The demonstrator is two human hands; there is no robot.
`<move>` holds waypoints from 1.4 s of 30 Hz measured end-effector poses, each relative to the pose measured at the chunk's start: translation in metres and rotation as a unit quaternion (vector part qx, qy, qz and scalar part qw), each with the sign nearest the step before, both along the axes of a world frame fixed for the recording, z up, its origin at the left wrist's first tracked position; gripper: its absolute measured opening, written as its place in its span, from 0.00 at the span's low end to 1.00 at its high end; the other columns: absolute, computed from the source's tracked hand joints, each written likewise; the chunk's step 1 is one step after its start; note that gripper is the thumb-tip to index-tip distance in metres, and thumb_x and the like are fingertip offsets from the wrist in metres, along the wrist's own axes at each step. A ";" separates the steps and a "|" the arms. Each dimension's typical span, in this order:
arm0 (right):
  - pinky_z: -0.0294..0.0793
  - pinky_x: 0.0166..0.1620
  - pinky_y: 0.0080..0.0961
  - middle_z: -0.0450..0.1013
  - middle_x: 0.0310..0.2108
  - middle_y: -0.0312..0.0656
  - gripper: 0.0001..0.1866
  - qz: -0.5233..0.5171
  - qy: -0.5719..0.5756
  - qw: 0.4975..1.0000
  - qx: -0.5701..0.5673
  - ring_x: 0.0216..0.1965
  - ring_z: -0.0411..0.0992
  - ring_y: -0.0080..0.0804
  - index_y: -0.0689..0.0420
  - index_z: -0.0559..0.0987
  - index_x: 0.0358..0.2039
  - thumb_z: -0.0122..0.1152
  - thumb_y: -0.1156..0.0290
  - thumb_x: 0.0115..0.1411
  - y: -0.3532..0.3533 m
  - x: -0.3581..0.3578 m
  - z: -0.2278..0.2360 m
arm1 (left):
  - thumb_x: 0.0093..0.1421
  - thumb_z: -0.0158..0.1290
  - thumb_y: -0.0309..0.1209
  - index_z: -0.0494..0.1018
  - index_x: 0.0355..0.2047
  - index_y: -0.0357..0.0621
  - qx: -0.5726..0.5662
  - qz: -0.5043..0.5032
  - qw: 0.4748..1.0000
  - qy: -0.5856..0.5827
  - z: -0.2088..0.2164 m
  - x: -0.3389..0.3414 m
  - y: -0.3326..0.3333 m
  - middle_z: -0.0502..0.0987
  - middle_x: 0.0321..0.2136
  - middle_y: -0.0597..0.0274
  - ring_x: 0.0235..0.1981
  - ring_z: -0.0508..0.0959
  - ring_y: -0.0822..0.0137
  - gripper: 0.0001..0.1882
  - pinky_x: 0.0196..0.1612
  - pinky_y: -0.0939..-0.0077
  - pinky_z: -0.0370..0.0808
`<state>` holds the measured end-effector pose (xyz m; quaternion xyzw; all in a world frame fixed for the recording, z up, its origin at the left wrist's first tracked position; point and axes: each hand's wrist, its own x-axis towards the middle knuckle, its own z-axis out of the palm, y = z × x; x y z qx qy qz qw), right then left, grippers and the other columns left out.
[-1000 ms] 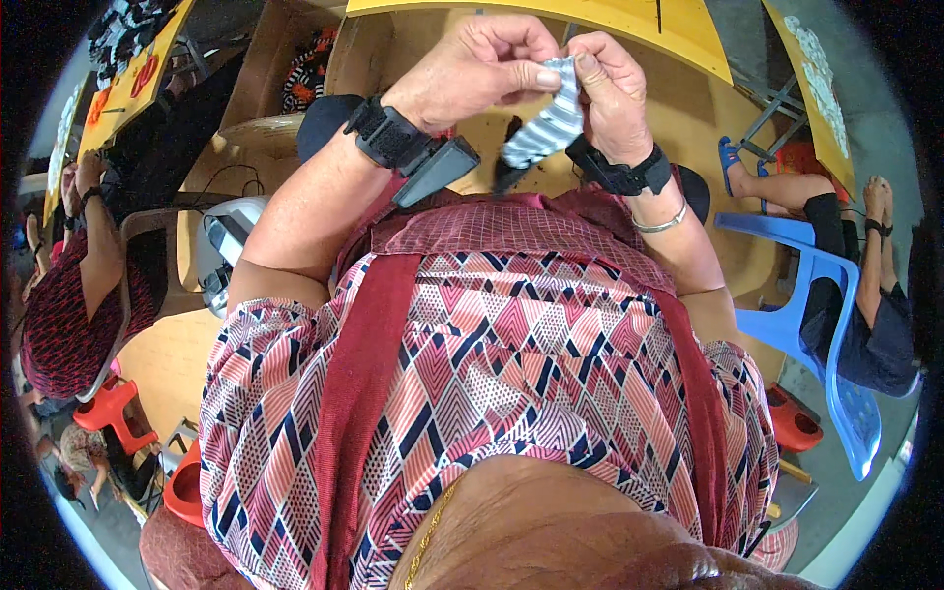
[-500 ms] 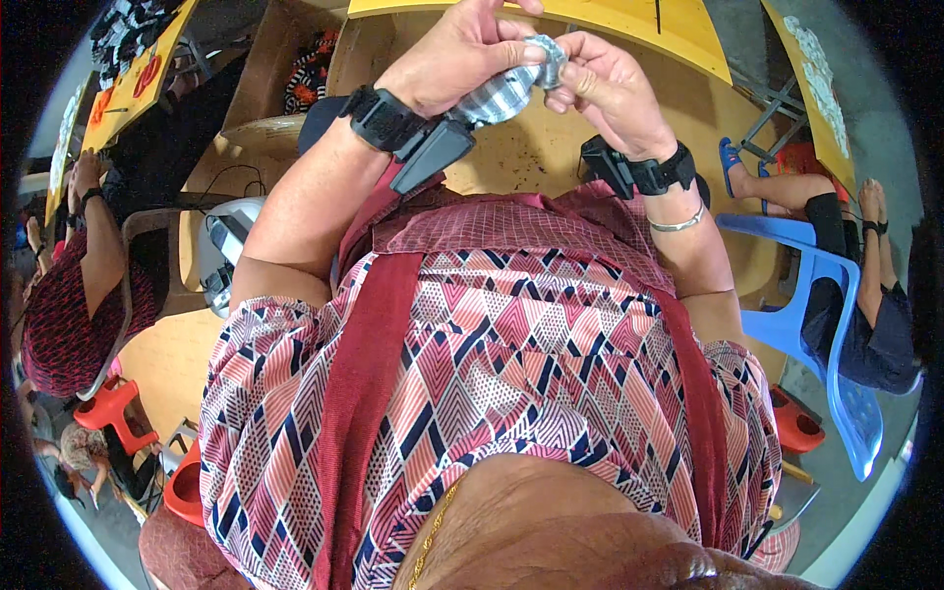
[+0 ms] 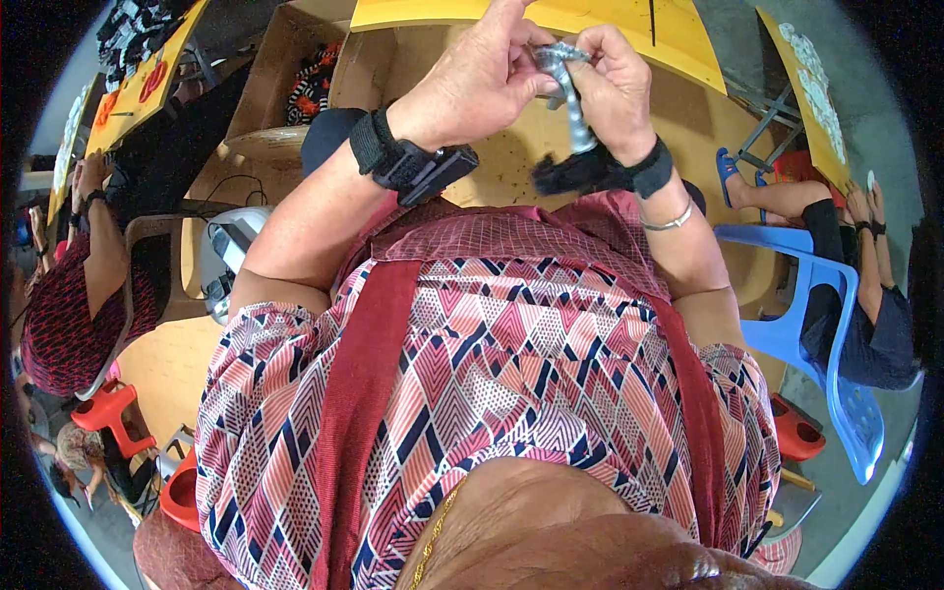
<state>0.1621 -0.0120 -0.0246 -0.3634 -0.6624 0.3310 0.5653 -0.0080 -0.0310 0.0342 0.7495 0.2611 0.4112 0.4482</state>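
Observation:
A grey-and-white striped piece of cloth is stretched between my two hands above my lap. My left hand pinches its upper end between thumb and fingers. Close beside it, my right hand is closed on the same cloth, with the thumb pressed against the fingers. The cloth's lower part hangs down beside my right palm. A blurred black shape lies at its lower end, next to my right wrist; I cannot tell whether it belongs to the cloth or to the wrist strap.
Ahead is a yellow table edge. A cardboard box holding black, white and orange pieces stands ahead left. A blue plastic chair is at right, beside a seated person. Another person sits at left near a yellow table.
The cloth has turned from lying slantwise toward my left wrist to hanging down by my right palm. My right hand has turned and closed further over it; both hands stay close together.

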 end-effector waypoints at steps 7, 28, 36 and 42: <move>0.67 0.28 0.17 0.68 0.21 0.36 0.08 -0.180 -0.084 0.951 0.239 0.23 0.66 0.19 0.60 0.68 0.25 0.46 0.87 0.44 0.018 -0.016 0.012 | 0.46 0.48 0.13 0.47 0.57 0.46 0.136 0.086 0.985 -0.056 -0.018 0.012 0.001 0.68 0.32 0.57 0.27 0.69 0.72 0.38 0.29 0.81 0.67; 0.64 0.26 0.12 0.68 0.23 0.31 0.04 0.095 0.031 0.995 -0.021 0.24 0.66 0.16 0.61 0.74 0.27 0.55 0.82 0.48 -0.009 -0.009 0.042 | 0.48 0.49 0.17 0.56 0.48 0.39 -0.168 -0.010 0.979 -0.119 -0.009 -0.011 0.018 0.72 0.29 0.60 0.30 0.72 0.76 0.26 0.32 0.85 0.70; 0.66 0.27 0.10 0.67 0.23 0.30 0.03 0.088 0.000 0.996 -0.004 0.24 0.65 0.14 0.62 0.74 0.28 0.55 0.81 0.50 -0.008 -0.010 0.057 | 0.48 0.47 0.15 0.59 0.43 0.39 0.017 0.159 0.979 -0.123 0.029 0.002 0.007 0.69 0.18 0.66 0.17 0.68 0.78 0.20 0.20 0.85 0.64; 0.67 0.27 0.14 0.67 0.23 0.33 0.05 0.077 -0.031 0.996 0.032 0.23 0.66 0.16 0.63 0.73 0.27 0.56 0.84 0.48 -0.019 -0.028 0.064 | 0.46 0.49 0.16 0.64 0.38 0.40 0.171 0.266 0.949 0.011 0.020 -0.001 0.013 0.71 0.20 0.66 0.19 0.70 0.79 0.17 0.22 0.85 0.68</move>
